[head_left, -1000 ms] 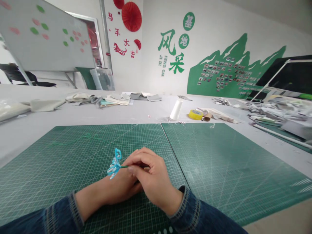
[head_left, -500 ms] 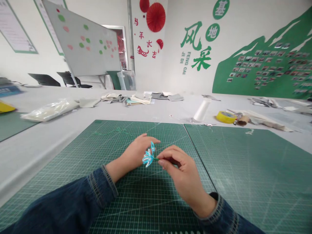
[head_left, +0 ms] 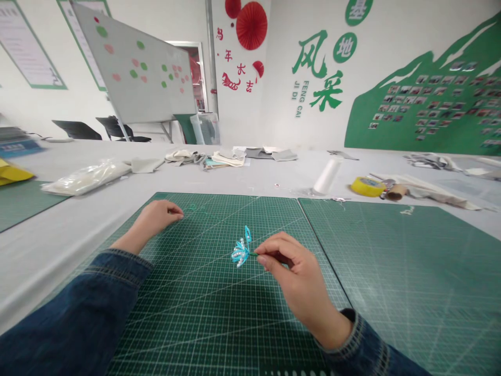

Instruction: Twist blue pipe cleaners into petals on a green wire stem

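A small blue flower with white beads (head_left: 240, 253) and one blue leaf-like loop points left over the green cutting mat (head_left: 219, 324). Its green stem is pinched between the thumb and fingers of my right hand (head_left: 299, 277). Off to the left, my left hand (head_left: 156, 218) is over the mat's far left part, its thumb and fingertips pressed together. Whatever they may hold is too small to make out. Thin green strands (head_left: 193, 208) lie on the mat just right of that hand.
A second mat (head_left: 415, 261) adjoins on the right. Behind are a yellow tape roll (head_left: 368, 186), a white roll (head_left: 327, 176), a plastic-wrapped bundle (head_left: 88, 177), fabric scraps (head_left: 225, 158) and a cardboard tube (head_left: 396, 192).
My left hand has moved away from the flower, left and farther out on the mat, and its fingers have closed together. My right hand still holds the stem in nearly the same place.
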Tool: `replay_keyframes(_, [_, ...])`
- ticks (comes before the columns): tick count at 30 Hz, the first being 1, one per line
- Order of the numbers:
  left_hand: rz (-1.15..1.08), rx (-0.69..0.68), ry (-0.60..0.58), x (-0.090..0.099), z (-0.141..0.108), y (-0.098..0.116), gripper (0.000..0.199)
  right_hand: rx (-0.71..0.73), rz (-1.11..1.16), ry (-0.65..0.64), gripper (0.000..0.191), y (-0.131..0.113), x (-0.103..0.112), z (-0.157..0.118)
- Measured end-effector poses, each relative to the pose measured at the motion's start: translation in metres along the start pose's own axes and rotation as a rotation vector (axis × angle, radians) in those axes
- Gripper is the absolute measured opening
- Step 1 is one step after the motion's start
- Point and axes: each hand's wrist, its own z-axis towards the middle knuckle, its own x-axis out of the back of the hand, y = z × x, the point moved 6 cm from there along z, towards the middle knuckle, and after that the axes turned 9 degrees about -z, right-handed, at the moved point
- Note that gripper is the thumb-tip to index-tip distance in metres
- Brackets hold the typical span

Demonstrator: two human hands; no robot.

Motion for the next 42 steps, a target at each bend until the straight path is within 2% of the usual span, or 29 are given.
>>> replay_keyframes(4, [-0.023,-0.144,-0.045,-0.024,0.005,0.033,0.025,0.002,0.001,0.002,0.012,0.001,-0.001,0.001])
replay_keyframes(10, [-0.057,-0.236,-0.074,-0.035,0.002,0.058,0.02,-0.004,-0.016,-0.004,0.012,0.0,0.0,0.001])
replay_keyframes(15, [-0.15,-0.23,-0.101,-0.026,-0.007,0.069,0.023,-0.032,-0.002,-0.009,0.012,0.004,-0.001,0.002])
replay_keyframes(17, [-0.27,-0.223,-0.124,-0.016,-0.016,0.078,0.029,-0.068,0.043,-0.027,0.012,0.008,-0.002,0.003])
replay_keyframes(18, [-0.43,-0.215,-0.15,-0.011,-0.022,0.084,0.029,-0.087,0.079,-0.039,0.012,0.01,-0.003,0.003])
replay_keyframes(20, [-0.711,-0.22,-0.212,-0.001,-0.035,0.103,0.026,-0.115,0.168,-0.056,0.01,0.012,-0.004,0.004])
replay_keyframes(22, [-0.867,-0.244,-0.284,0.004,-0.05,0.128,0.022,-0.128,0.255,-0.077,0.008,0.012,-0.005,0.004])
replay_keyframes(25, [-0.969,-0.291,-0.379,0.006,-0.07,0.164,0.02,-0.135,0.339,-0.156,0.007,0.009,-0.007,0.002])
replay_keyframes(28, [-0.973,-0.311,-0.447,0.001,-0.083,0.188,0.02,-0.149,0.389,-0.256,0.006,0.004,-0.011,0.0])
replay_keyframes(31, [-0.903,-0.298,-0.448,-0.006,-0.087,0.2,0.019,-0.166,0.447,-0.311,0.006,0.002,-0.015,-0.002])
replay_keyframes(37, [-0.742,-0.362,-0.435,-0.008,-0.091,0.215,0.02,-0.208,0.55,-0.291,0.003,0.007,-0.017,-0.002])
replay_keyframes(40, [-0.872,-0.364,-0.466,-0.011,-0.091,0.215,0.019,-0.22,0.631,-0.367,0.007,0.005,-0.02,-0.004])
replay_keyframes(42, [-1.055,-0.341,-0.456,-0.013,-0.085,0.209,0.021,-0.233,0.676,-0.502,0.009,0.0,-0.025,-0.009])
